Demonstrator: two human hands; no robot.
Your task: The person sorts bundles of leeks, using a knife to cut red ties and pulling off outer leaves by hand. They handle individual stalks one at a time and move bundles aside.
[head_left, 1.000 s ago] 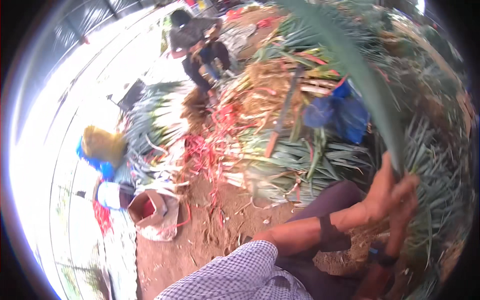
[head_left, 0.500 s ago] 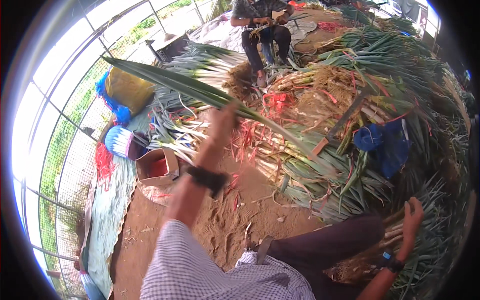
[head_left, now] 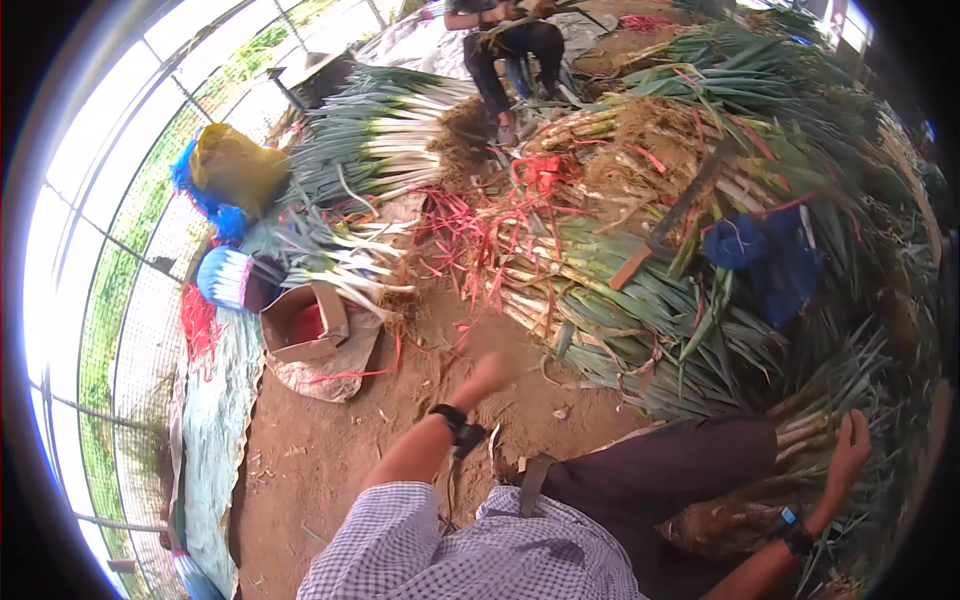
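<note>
My left hand [head_left: 490, 376] is above the bare soil in front of me. Motion smears its fingers, and no leek shows in it. At the far right, beside my knee, my right hand [head_left: 850, 447] is raised with its fingers apart and nothing visible between them. Just beside it lie leeks [head_left: 800, 432] with pale stalks, partly hidden by my leg. A loose bunch of leeks [head_left: 350, 262] with white stems rests on the left, behind an open cardboard box [head_left: 304, 322]. Ahead of me spreads a large pile of untrimmed leeks [head_left: 600, 300].
A long blade with a wooden handle [head_left: 630, 268] lies across the pile, near blue netting [head_left: 775, 265]. Red ties [head_left: 460, 240] litter the ground. Stacked leeks [head_left: 390, 135] stand further back, before a seated person [head_left: 515, 45]. A yellow sack [head_left: 232, 168] sits near the mesh fence.
My left hand has come down and toward me, and the leek it held is no longer in it. My right hand has dropped slightly and shifted right.
</note>
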